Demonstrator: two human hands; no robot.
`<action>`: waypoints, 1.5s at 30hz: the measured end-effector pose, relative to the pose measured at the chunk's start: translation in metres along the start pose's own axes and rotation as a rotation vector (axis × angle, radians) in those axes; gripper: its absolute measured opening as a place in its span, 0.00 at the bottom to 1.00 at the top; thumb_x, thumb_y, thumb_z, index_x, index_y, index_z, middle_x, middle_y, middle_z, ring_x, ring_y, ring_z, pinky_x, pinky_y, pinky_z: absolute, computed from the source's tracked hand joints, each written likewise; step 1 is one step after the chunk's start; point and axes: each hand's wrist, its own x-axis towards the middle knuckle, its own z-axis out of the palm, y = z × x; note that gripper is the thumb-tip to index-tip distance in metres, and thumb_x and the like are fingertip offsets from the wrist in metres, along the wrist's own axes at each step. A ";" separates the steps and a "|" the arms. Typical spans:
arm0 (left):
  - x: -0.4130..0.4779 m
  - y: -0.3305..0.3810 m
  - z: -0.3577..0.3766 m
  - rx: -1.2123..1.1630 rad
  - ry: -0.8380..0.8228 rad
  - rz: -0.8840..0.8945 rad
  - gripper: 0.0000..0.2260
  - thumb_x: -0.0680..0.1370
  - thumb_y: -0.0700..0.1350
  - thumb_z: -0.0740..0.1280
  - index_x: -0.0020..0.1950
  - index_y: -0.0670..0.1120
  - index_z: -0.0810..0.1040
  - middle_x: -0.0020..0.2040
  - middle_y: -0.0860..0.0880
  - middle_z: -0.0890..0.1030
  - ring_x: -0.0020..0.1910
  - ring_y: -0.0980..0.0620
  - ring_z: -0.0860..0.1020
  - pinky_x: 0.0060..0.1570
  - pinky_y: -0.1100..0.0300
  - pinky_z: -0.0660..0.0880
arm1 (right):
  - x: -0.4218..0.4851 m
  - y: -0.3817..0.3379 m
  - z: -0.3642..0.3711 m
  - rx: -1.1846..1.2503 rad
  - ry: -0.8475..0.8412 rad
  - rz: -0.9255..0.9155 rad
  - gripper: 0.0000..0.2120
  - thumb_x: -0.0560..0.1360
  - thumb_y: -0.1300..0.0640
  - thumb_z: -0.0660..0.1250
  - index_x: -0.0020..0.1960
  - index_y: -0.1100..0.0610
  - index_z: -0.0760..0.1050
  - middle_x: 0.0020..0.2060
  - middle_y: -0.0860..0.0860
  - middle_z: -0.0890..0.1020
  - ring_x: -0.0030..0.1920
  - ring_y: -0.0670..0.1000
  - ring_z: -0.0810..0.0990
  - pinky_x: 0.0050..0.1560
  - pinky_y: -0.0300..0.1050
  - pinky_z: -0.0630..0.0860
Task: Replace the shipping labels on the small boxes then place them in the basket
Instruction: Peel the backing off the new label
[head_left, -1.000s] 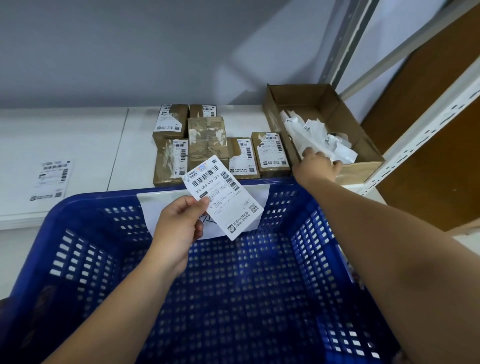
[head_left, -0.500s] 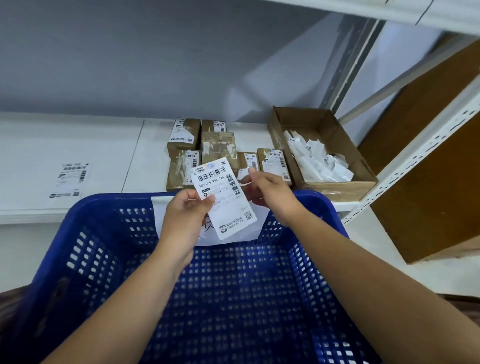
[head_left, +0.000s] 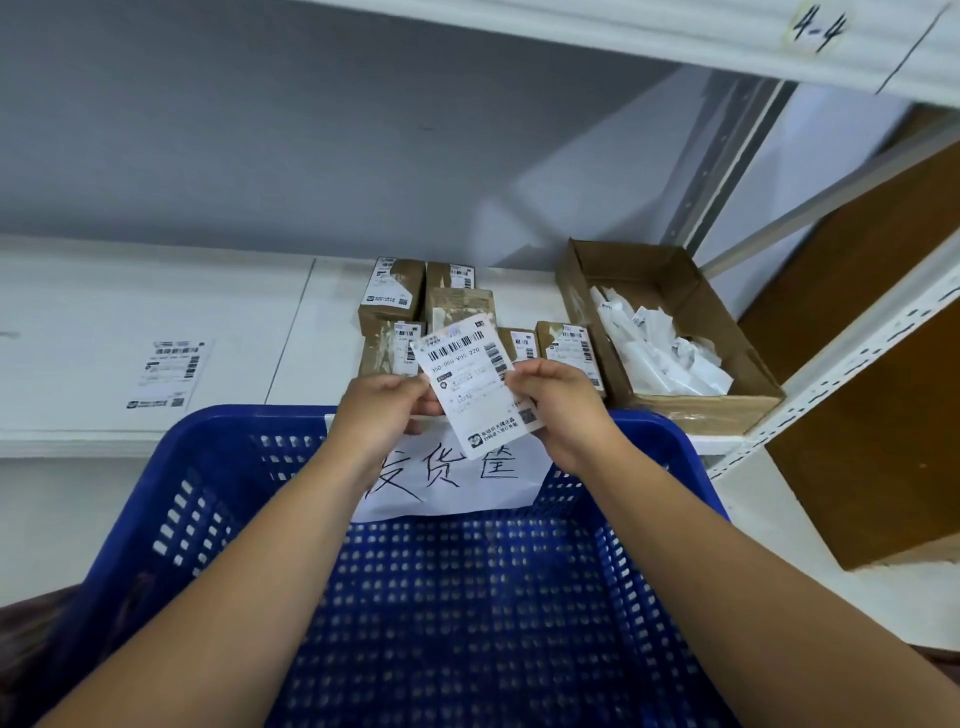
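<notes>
- Pinched between both hands: one label (head_left: 475, 384), the left hand (head_left: 387, 410) on its left edge and the right hand (head_left: 561, 410) on its right edge, each gripping the sheet itself and nothing else.
- Held in the air, printed side up and tilted, above the far rim of the basket (head_left: 234, 431) and in front of the small boxes (head_left: 389, 291); touching neither.
- Not possible to tell whether the backing is on or off the label.
- Grouped on the shelf (head_left: 104, 312) just beyond the basket: the small boxes, most with a white label on top; in their middle, one bare box (head_left: 460, 304) with only torn paper remains on its brown face.
- Judged step: fitting the fresh label to that bare box, the old one apparently already off.
- Called for next: carrying the label forward over the bare box, squaring it to the top face, laying one edge down first and smoothing flat; then lifting the box into the basket.
- In the part of the basket that shows: no box, only a handwritten paper sign (head_left: 452, 483) on the far wall; hence judged early in the task.
- Just right of the boxes: an open cardboard tray (head_left: 701, 410) holding crumpled white paper scraps (head_left: 660, 348).
- Well to the left on the shelf: a spare label (head_left: 166, 374), lying flat.
</notes>
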 end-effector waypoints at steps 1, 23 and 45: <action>0.007 0.002 0.000 -0.010 0.035 -0.007 0.10 0.80 0.44 0.62 0.42 0.43 0.79 0.37 0.48 0.81 0.27 0.59 0.78 0.24 0.71 0.70 | 0.003 -0.003 0.002 0.037 -0.008 0.009 0.10 0.79 0.66 0.62 0.40 0.58 0.75 0.44 0.59 0.82 0.46 0.59 0.79 0.48 0.56 0.77; 0.100 -0.012 0.035 -0.161 0.051 -0.048 0.23 0.68 0.65 0.62 0.55 0.51 0.75 0.52 0.50 0.82 0.54 0.47 0.79 0.57 0.44 0.74 | 0.070 -0.021 0.028 0.500 -0.003 0.149 0.10 0.81 0.59 0.60 0.58 0.58 0.77 0.49 0.55 0.84 0.44 0.52 0.83 0.33 0.40 0.78; -0.050 -0.017 -0.002 -0.363 -0.219 -0.033 0.34 0.67 0.70 0.66 0.71 0.61 0.66 0.63 0.52 0.79 0.61 0.49 0.78 0.60 0.42 0.73 | -0.075 -0.005 0.002 0.340 -0.134 0.107 0.07 0.80 0.62 0.63 0.50 0.61 0.80 0.47 0.57 0.86 0.46 0.53 0.84 0.53 0.50 0.77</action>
